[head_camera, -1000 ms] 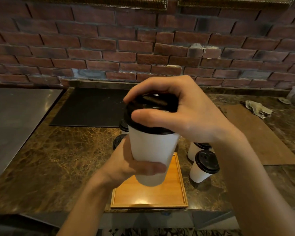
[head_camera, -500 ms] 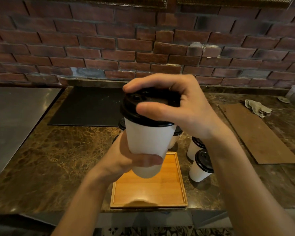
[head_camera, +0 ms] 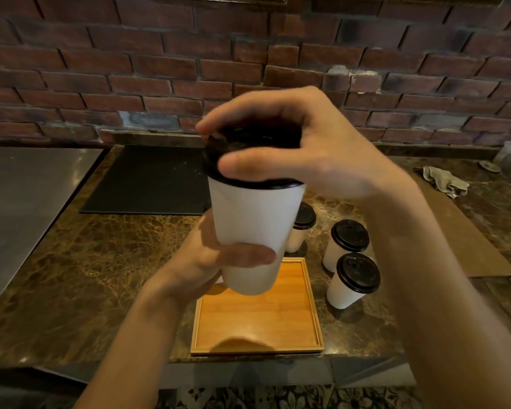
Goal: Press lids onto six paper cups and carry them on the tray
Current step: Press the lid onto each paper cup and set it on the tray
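Observation:
I hold a white paper cup (head_camera: 252, 222) up in front of me, above the wooden tray (head_camera: 257, 323). My left hand (head_camera: 210, 261) grips the cup's lower body. My right hand (head_camera: 301, 149) curls over the black lid (head_camera: 248, 146) on its rim, thumb on the front edge. The tray lies bare on the marble counter near its front edge. Three lidded white cups (head_camera: 353, 278) (head_camera: 344, 243) (head_camera: 300, 228) stand on the counter just right of and behind the tray. The raised cup and my hands hide whatever stands behind them.
A black mat (head_camera: 148, 184) lies at the back of the marble counter (head_camera: 80, 276). A steel surface (head_camera: 21, 196) adjoins on the left. A brown board (head_camera: 466, 231) and a crumpled cloth (head_camera: 443, 181) lie to the right. A brick wall (head_camera: 160, 69) closes the back.
The cup in my hands has shifted slightly left and up in view. My right hand stays curled over the lid, and more of the lidded cups behind it now shows.

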The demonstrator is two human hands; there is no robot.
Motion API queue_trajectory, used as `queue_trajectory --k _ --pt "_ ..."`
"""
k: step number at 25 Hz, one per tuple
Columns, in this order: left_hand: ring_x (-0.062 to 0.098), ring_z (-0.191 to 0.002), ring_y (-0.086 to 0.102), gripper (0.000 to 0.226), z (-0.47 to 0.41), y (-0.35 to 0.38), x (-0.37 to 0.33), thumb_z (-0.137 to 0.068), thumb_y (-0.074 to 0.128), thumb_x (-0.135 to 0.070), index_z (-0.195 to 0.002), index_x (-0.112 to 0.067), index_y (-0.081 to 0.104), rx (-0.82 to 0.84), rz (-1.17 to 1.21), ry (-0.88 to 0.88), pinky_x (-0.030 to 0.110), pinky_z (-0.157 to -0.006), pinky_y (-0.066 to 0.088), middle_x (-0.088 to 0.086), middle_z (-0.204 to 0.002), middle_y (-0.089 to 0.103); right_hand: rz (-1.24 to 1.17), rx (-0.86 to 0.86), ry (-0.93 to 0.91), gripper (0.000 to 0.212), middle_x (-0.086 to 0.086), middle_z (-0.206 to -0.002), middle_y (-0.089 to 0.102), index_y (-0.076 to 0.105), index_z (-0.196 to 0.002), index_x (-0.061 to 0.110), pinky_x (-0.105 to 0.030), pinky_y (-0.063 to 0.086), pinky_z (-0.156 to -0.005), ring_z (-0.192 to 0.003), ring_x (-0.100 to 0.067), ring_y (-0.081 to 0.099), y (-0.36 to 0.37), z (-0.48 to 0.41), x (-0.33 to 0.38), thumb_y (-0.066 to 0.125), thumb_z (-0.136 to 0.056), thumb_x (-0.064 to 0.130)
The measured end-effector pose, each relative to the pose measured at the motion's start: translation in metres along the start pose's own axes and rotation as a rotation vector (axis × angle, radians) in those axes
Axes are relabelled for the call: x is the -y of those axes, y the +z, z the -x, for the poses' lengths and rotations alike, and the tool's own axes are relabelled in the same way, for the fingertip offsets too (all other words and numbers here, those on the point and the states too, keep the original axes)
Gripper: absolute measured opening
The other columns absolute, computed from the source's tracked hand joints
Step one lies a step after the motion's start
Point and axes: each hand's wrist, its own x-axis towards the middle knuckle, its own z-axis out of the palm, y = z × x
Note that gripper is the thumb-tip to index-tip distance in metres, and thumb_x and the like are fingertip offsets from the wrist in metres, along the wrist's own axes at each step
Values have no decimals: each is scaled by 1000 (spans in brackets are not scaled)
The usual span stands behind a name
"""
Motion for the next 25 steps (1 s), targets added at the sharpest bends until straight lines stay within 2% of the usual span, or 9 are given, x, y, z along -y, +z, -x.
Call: queue_trajectory --k 4,7,10,12,15,17,20,23,25 --pt "15 -95 66 80 -6 6 -4 -41 90 -45 -113 -28 59 -127 -113 35 25 -70 55 -5 -101 67 47 -328 121 22 15 -94 68 72 -103 24 -15 52 -73 -91 4 64 7 -5 5 72 -85 36" --pt "2 -91 64 74 -8 11 2 -43 84 -34 -110 -34 52 -268 -214 68 17 -65 54 -20 -95 66 250 -416 214 24 21 -91 65 70 -101 32 -15 54 -75 -89 5 61 14 -11 3 67 -85 49" --pt "0 -88 65 70 -9 12 7 -46 82 -30 -109 -35 52 -285 -202 74 15 -62 53 -22 -92 66 335 -319 129 24 21 -94 64 69 -104 31 -12 50 -72 -91 6 59 13 -13 3 62 -89 49" --pt "5 -91 66 71 -10 8 7 -48 82 -24 -114 -27 53 -230 -206 82 17 -65 54 -18 -96 67 231 -143 -21 22 10 -106 67 68 -109 23 -16 49 -79 -99 -1 61 2 -11 0 63 -92 34" --pt "11 -96 66 66 -11 4 6 -55 81 -7 -114 -25 58 -40 -173 84 21 -71 55 -9 -103 68 37 57 -153 27 -14 -116 66 61 -116 15 -40 53 -89 -109 -23 62 -7 -7 -11 60 -90 11" --pt "13 -96 67 63 -10 5 11 -56 81 -5 -112 -28 62 -6 -186 69 23 -73 55 -6 -104 69 7 91 -110 28 -13 -115 67 62 -116 15 -42 53 -89 -109 -22 63 -8 -6 -11 61 -88 11" --pt "1 -92 66 62 -12 11 19 -53 83 -20 -106 -45 61 -165 -251 119 14 -66 53 -20 -100 68 234 -38 100 33 9 -111 67 67 -117 25 -25 53 -86 -104 -6 61 4 -7 -6 60 -88 39" --pt "-5 -91 62 76 -16 17 22 -42 85 -42 -110 -38 52 -331 -273 113 10 -63 51 -19 -100 66 602 -341 307 41 12 -96 66 68 -104 32 -36 53 -75 -91 -14 60 29 -10 -7 49 -82 62" --pt "-3 -93 62 82 -17 16 21 -41 85 -43 -113 -36 49 -346 -300 113 11 -63 51 -17 -102 64 600 -385 234 36 12 -95 66 68 -101 30 -33 52 -74 -90 -11 60 28 -10 -3 52 -84 58"
